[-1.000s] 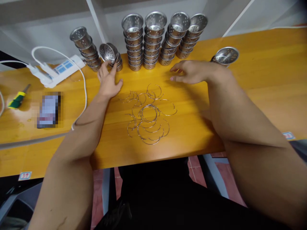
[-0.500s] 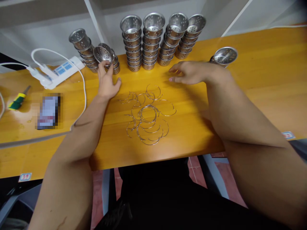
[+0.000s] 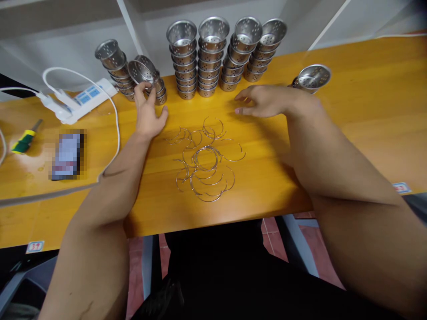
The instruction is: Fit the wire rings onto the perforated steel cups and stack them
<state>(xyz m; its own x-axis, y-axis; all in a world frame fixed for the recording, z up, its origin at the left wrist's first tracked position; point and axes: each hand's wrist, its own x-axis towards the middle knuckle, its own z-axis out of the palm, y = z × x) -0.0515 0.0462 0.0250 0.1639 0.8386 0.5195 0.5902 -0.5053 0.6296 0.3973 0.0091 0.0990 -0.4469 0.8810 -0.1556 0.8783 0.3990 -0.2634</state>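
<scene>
A person's left hand (image 3: 148, 114) reaches to the far side of a yellow wooden desk (image 3: 350, 120), its fingers spread and their tips touching the rim of a tilted perforated steel cup (image 3: 139, 71) that leans on a short stack; whether the fingers actually grip the rim cannot be told; the right hand (image 3: 263, 100) rests palm-down on the desk, fingers loosely apart and holding nothing, just beyond a tangled heap of wire rings (image 3: 205, 158); four tall stacks of cups (image 3: 220, 55) stand against the wall between the hands; a lone cup (image 3: 313, 76) lies behind the right wrist; a white power strip (image 3: 85, 95) sits at far left.
</scene>
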